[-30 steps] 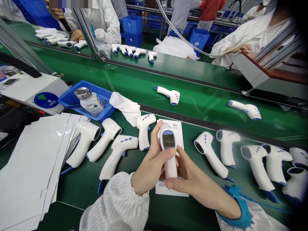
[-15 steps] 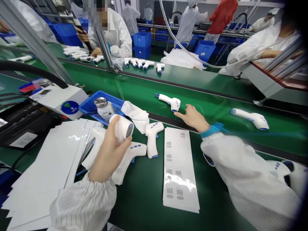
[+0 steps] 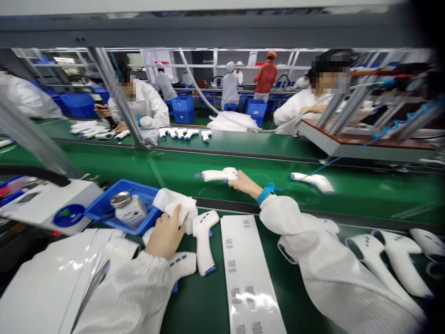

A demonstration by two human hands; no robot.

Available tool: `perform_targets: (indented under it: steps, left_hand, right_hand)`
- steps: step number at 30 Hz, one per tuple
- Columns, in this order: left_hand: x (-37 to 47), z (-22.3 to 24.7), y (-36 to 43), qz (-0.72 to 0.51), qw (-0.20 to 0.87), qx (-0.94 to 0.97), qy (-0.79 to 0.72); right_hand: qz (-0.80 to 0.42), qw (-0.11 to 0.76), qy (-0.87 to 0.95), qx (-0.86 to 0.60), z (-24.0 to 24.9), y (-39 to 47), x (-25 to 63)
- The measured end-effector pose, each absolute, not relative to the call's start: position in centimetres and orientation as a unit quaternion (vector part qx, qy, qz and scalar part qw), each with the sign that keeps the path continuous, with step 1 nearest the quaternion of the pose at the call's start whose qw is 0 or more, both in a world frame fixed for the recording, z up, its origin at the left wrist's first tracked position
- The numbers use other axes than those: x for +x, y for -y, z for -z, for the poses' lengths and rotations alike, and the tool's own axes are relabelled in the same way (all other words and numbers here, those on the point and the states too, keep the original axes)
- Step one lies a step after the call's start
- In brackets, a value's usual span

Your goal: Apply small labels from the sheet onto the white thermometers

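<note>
My left hand is closed around a white infrared thermometer; mostly its grey-ended head shows, against a crumpled white cloth. At the green conveyor belt, my right hand grips the head of another white thermometer, whose handle points left with a blue end. Two more thermometers lie near my left hand: one upright-facing thermometer and one partly covered thermometer. A sheet of printed labels lies between my arms.
A blue tray holds a metal-topped bottle. White sheets are stacked at left. Several thermometers lie at right, and one thermometer rests on the belt. Co-workers sit across the line, near a metal frame post.
My right hand has reached the thermometer on the belt and taken hold of it. My left hand has brought its thermometer against the white cloth. The camera view has tilted up.
</note>
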State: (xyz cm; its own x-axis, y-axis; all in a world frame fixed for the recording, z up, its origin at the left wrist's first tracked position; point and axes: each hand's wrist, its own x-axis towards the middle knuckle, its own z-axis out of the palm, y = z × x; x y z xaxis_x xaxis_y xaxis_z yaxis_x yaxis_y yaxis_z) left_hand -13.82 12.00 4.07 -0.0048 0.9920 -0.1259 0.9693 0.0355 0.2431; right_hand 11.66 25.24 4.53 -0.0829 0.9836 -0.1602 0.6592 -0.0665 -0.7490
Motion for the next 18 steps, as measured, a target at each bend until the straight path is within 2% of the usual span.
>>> perform_targets:
  steps: [3, 5, 6, 8, 9, 11, 13, 15, 18]
  left_hand:
    - [-14.6, -4.7, -12.7, -0.049, 0.082, 0.71, -0.698]
    - [-14.1, -6.0, -12.7, -0.119, 0.103, 0.7, -0.697]
    - [-13.3, -6.8, -12.5, -0.187, 0.172, 0.677, -0.691]
    - [-10.8, -8.1, -11.8, -0.317, 0.402, 0.592, -0.622]
    - [-9.2, -8.4, -11.3, -0.326, 0.53, 0.55, -0.557]
    - [-6.4, -8.6, -10.3, -0.321, 0.682, 0.478, -0.451]
    - [-4.9, -8.4, -9.1, -0.336, 0.732, 0.42, -0.419]
    - [-5.1, -8.3, -7.7, -0.383, 0.729, 0.374, -0.426]
    - [-8.2, -8.8, -5.4, -0.435, 0.702, 0.327, -0.459]
  right_hand:
    - [-0.4, 0.216, 0.696, -0.556, -6.1, -22.2, 14.4]
    - [-0.43, 0.196, 0.732, -0.49, -7.2, -19.8, 15.4]
    - [-0.444, 0.184, 0.753, -0.449, -7.8, -18.7, 15.6]
    - [-0.454, 0.17, 0.795, -0.365, -8.7, -17.1, 15.2]
    - [-0.449, 0.167, 0.815, -0.326, -9.1, -16.8, 14.9]
    - [-0.404, 0.165, 0.845, -0.31, -9.8, -17.1, 14.8]
    - [-0.3, 0.158, 0.823, -0.455, -10.3, -18.3, 16.1]
    - [-0.129, 0.145, 0.683, -0.705, -10.4, -19.7, 18.9]
    - [-0.017, 0.134, 0.562, -0.816, -9.7, -20.8, 24.2]
